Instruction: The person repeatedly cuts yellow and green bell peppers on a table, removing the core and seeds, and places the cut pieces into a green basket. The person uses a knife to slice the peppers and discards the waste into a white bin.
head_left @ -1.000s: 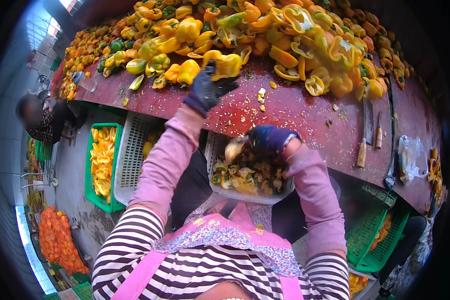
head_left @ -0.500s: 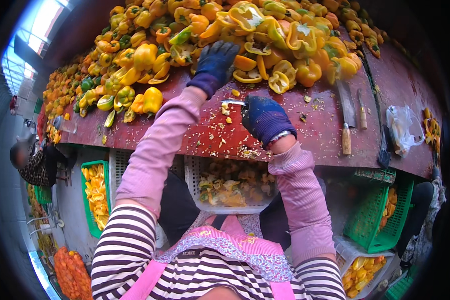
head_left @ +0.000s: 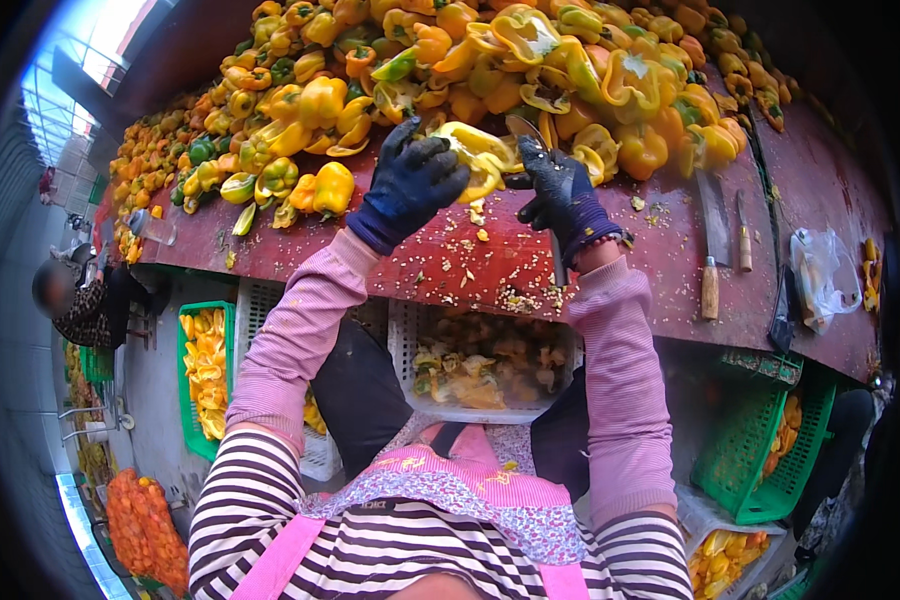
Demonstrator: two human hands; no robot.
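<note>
My left hand [head_left: 410, 188], in a dark blue glove, holds a cut-open yellow bell pepper [head_left: 480, 165] over the red table. Close to the pepper's right side is my gloved right hand [head_left: 564, 200], closed around a slim metal tool [head_left: 558, 262]. One end of that tool sticks out below the palm; its kind is hard to make out. Behind both hands rises a heap of yellow, orange and greenish bell peppers [head_left: 322, 102], several of them cut open. Pale seeds and scraps are scattered over the tabletop [head_left: 410, 262] in front of me.
A cleaver [head_left: 710, 285] and a thin knife [head_left: 744, 245] lie at the right, near a plastic bag [head_left: 825, 275]. Below the table edge sits a white crate [head_left: 490, 408] of pepper scraps. Green crates [head_left: 232, 350] [head_left: 740, 470] flank me. Another person [head_left: 85, 300] is far left.
My left hand, formerly at the heap, has come back toward me and now holds a cut yellow pepper. My right hand has moved up and right, beside that pepper.
</note>
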